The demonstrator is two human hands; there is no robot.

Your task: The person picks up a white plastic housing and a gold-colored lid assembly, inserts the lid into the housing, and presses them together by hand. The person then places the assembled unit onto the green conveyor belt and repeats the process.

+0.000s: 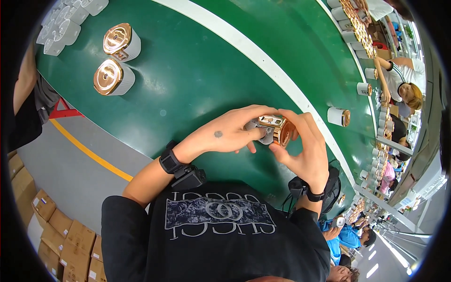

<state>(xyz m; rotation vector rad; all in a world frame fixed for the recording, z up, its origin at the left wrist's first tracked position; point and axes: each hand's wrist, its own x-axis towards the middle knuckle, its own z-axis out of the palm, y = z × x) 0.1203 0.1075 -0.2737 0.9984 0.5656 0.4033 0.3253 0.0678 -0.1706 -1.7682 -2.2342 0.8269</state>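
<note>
Lid of glossy copper-gold (283, 134) meets a grey translucent piece (267, 135) between our two hands, above the green tabletop (197, 75); we cannot tell whether either touches it. Our left hand (230, 130) is nearly closed, fingers and thumb bent round the grey piece, much of which they hide. Our right hand (306, 148) is arched half open, thumb and fingertips on the lid's rim. We judge a slip the likeliest trouble: the lid is smooth and mainly the right fingertips steady it, so a twist could send it onto the hard surface and dent or scratch the finish. Unequal pressure might set the two parts crooked, or pinch our left thumb, which lies close to where they meet. The two copper-topped canisters (123, 42) stand well apart, so knocking them seems unlikely; smudged fingerprints seem likelier.
</note>
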